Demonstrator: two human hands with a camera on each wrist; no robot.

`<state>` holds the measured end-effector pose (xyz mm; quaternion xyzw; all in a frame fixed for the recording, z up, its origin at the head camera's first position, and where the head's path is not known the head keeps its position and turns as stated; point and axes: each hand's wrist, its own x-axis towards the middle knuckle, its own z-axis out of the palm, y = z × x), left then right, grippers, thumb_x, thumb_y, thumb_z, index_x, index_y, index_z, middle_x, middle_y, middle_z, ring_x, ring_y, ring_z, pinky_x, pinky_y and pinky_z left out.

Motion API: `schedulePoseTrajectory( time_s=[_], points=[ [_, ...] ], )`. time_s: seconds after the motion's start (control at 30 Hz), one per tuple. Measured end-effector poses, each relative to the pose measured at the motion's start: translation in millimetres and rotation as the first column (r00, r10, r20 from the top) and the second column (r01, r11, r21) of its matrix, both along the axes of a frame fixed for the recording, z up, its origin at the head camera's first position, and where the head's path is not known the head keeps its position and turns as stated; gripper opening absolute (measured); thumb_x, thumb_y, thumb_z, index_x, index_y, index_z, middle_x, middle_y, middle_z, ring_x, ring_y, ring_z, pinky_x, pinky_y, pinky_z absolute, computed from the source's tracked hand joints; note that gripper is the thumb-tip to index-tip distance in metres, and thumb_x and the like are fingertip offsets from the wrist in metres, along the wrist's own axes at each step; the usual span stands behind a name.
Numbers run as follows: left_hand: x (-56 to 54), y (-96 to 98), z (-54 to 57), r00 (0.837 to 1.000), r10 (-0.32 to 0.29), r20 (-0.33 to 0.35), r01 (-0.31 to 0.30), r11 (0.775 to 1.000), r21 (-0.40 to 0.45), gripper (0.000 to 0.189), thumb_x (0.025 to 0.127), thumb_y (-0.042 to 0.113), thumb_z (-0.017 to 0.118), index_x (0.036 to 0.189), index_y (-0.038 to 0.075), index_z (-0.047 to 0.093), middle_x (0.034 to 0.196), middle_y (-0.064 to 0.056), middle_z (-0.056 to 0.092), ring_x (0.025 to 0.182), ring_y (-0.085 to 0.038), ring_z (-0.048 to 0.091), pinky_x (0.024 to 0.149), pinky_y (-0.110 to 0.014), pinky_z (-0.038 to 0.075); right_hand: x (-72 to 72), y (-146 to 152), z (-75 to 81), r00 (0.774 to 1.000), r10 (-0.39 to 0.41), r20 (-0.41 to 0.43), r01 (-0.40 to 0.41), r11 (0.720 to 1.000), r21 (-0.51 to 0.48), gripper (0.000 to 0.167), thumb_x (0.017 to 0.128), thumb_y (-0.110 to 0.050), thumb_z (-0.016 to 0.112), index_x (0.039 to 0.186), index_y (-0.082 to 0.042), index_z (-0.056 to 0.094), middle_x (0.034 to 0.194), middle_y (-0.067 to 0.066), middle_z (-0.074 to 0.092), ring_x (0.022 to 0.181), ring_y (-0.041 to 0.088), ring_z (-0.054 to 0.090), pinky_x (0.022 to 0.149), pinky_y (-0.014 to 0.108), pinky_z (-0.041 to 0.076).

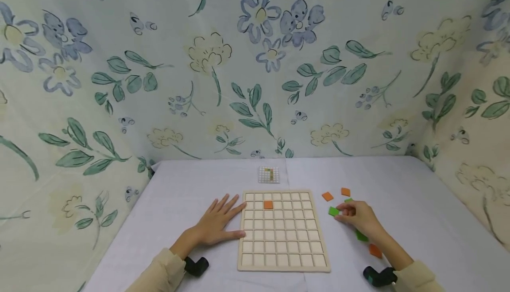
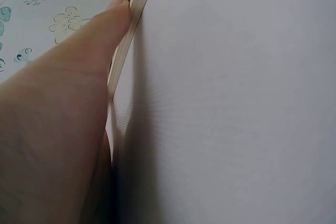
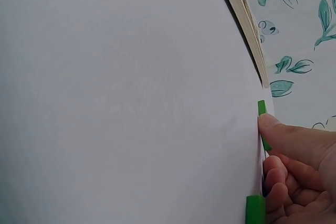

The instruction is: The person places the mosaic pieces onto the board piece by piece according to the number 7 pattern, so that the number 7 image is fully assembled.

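Note:
My left hand (image 1: 217,223) lies spread on the table, its thumb (image 2: 113,19) and a fingertip touching the left edge of the wooden grid board (image 1: 284,270). One orange square tile (image 1: 268,204) sits in a cell of the board's second row from the back. To the right of the board, my right hand (image 1: 360,218) pinches a green square tile (image 1: 334,211) between thumb and finger, low at the tabletop. The right wrist view shows the thumb over that tile (image 3: 262,107), with the other fingers curled behind. Another green tile (image 1: 361,235) lies partly hidden under the hand.
Two orange tiles (image 1: 327,196) and a green tile (image 1: 349,200) lie beyond the right hand; an orange tile (image 1: 375,251) is near the right wrist. A small grid card with a coloured pattern (image 1: 268,174) lies behind the board. A floral cloth (image 1: 255,70) hangs behind the table.

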<state>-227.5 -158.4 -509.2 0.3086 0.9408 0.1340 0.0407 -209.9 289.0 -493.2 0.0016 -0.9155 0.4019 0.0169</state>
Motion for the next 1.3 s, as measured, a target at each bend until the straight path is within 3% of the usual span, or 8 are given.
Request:
schedulePoseTrajectory(
  time_s=[0.5,0.8,1.07,1.3],
  points=[
    [2.4,-2.3,3.3,1.000,0.013,-0.019,-0.013,1.000,-0.022,0.088,0.090,0.077,0.044,0.160,0.029,0.023,0.166,-0.006,0.014,0.151,-0.038,0.006,0.117,-0.062,0.006,1.2,-6,5.7,1.000,0.023,-0.018,-0.024,0.999,-0.038,0.026,0.084,-0.002,0.078,0.106,0.007,0.070,0.078,0.004,0.055,0.074,0.019,0.049,0.056,0.023,0.041],
    [0.3,-0.7,-1.5,1.000,0.003,-0.022,-0.003,1.000,-0.004,0.088,0.089,0.078,0.042,0.160,0.030,0.023,0.166,-0.006,0.013,0.151,-0.037,0.005,0.117,-0.062,0.004,-10.6,-20,22.2,0.991,0.036,-0.127,-0.041,0.998,-0.040,0.025,0.083,-0.002,0.079,0.104,0.008,0.071,0.077,0.005,0.056,0.072,0.019,0.051,0.056,0.022,0.043],
    [-0.9,-1.0,-1.2,0.999,0.004,-0.034,-0.004,1.000,-0.004,0.088,0.089,0.078,0.043,0.160,0.030,0.023,0.166,-0.006,0.013,0.151,-0.038,0.006,0.117,-0.062,0.005,-23.5,-49,29.3,0.981,0.097,-0.166,-0.115,0.988,-0.105,0.026,0.082,-0.003,0.081,0.104,0.008,0.071,0.077,0.004,0.057,0.072,0.017,0.053,0.058,0.022,0.046],
    [-0.8,-1.2,-1.6,1.000,0.002,-0.028,-0.001,1.000,0.008,0.087,0.090,0.076,0.045,0.160,0.029,0.025,0.166,-0.007,0.015,0.151,-0.039,0.007,0.116,-0.063,0.005,-33.7,-79,28.1,0.983,0.144,-0.117,-0.159,0.978,-0.137,0.022,0.083,-0.004,0.080,0.102,0.005,0.072,0.074,0.003,0.057,0.071,0.016,0.052,0.060,0.023,0.045]
  ],
)
